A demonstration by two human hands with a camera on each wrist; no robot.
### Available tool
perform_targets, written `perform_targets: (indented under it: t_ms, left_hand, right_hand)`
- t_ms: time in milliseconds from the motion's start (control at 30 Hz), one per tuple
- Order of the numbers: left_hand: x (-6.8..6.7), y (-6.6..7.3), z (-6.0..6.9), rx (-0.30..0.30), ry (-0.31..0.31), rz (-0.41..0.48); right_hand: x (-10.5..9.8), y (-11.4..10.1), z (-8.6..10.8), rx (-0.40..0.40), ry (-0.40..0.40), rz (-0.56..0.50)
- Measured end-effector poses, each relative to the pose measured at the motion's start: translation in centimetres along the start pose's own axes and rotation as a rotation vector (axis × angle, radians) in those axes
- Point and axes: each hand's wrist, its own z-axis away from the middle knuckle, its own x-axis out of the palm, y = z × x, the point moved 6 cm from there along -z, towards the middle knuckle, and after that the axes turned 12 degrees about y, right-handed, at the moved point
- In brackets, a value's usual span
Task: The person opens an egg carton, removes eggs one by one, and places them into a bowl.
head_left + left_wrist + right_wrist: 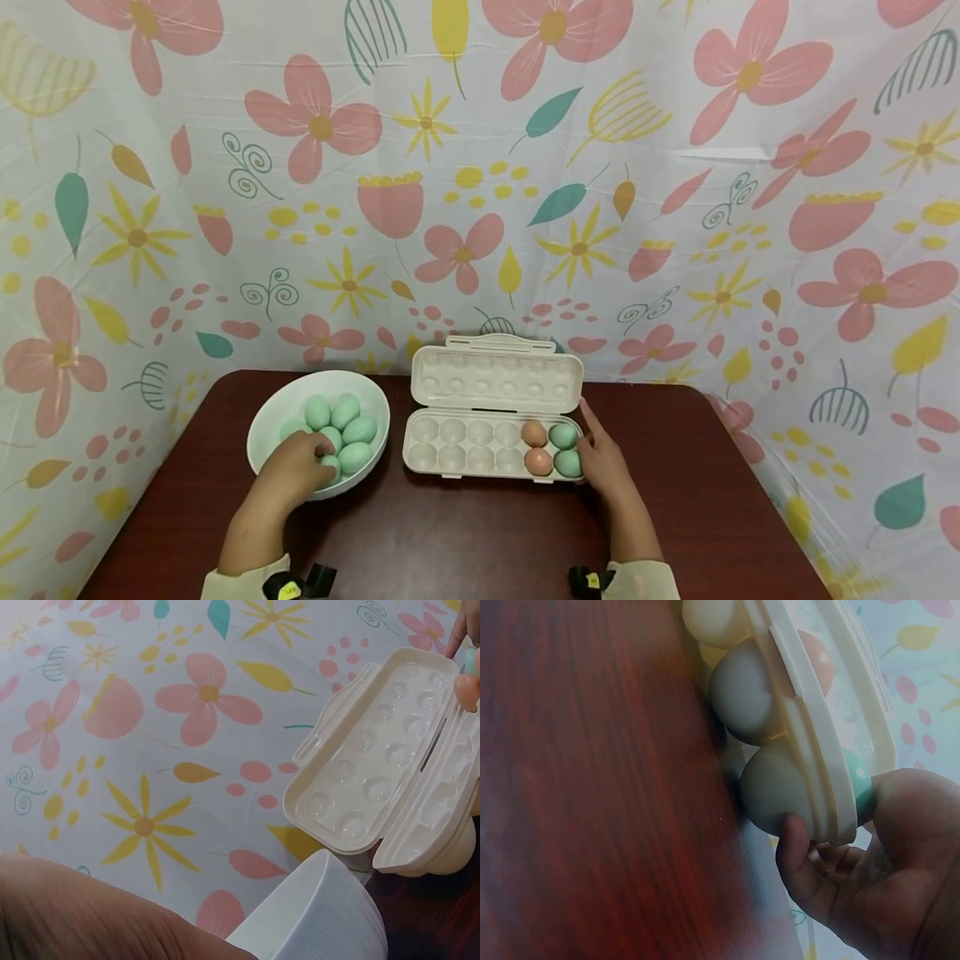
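A white bowl (258, 429) on the left holds several pale green eggs (356, 429). My left hand (292, 467) reaches over its near rim, with thumb and fingers curled round a green egg (330, 471); the left wrist view hides those fingertips. To the right lies an open cream egg carton (495, 379), its lid tipped back. Two brown eggs (537, 462) and two green eggs (567, 463) fill its right end; the other cups are bare. My right hand (606, 467) grips the carton's right end, a fingertip (795, 832) under a cup in the right wrist view.
Everything stands on a dark red-brown table (450, 542). Behind it and at both sides hangs a white cloth (480, 183) printed with flowers and leaves. The lid's back edge is close to the cloth.
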Motion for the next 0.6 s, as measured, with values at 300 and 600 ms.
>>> perform_targets:
  t_ms: [300,600]
  left_hand:
    - [0.19,0.60,-0.06,0.008,-0.019,0.007]
    - [-0.03,0.76,-0.01,0.023,0.029,0.022]
  right_hand:
    - [-0.07,-0.04,-0.06,-0.003,0.003,0.010]
    - [-0.04,0.12,-0.08,0.011,0.000,0.002]
